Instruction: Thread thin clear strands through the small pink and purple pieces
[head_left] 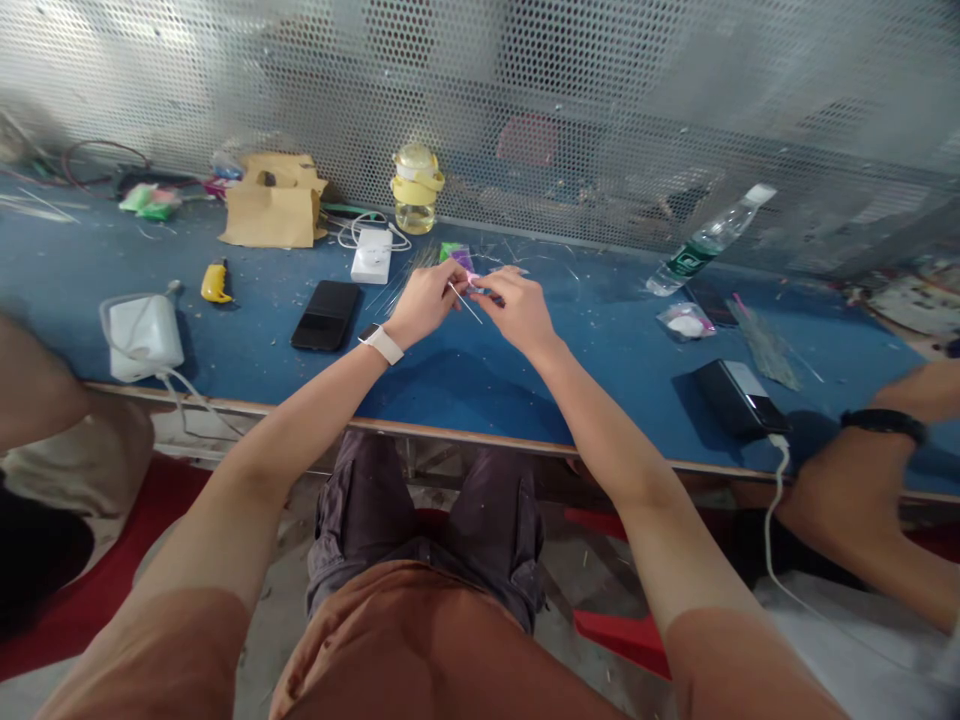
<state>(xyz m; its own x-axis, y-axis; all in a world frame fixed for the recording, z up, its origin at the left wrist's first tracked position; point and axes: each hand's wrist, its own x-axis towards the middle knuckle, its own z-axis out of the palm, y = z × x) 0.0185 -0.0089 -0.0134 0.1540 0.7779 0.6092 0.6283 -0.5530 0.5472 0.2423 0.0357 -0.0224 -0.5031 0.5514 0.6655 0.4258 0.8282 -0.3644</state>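
Above the blue table, my left hand (pixel 424 298) is closed, with a thin white stick (pixel 468 305) jutting from its fingers down and to the right. My right hand (pixel 519 306) meets it from the right, thumb and fingers pinched together. Between the two sets of fingertips shows a small pink piece (pixel 472 281), partly covered, too small to make out its kind. Just behind the hands lies a green and purple packet (pixel 456 256). Fine wire-like strands (pixel 405 274) are scattered beside my left hand.
Left of my hands lie a black phone (pixel 325 315), a white power adapter (pixel 372 256) and a yellow cutter (pixel 216 283). A yellow-lidded bottle (pixel 415 195) stands behind, before a perforated metal panel (pixel 600 120). Rightward are a tilted water bottle (pixel 705 245), a black power bank (pixel 739 398) and a co-worker's arm (pixel 862 490).
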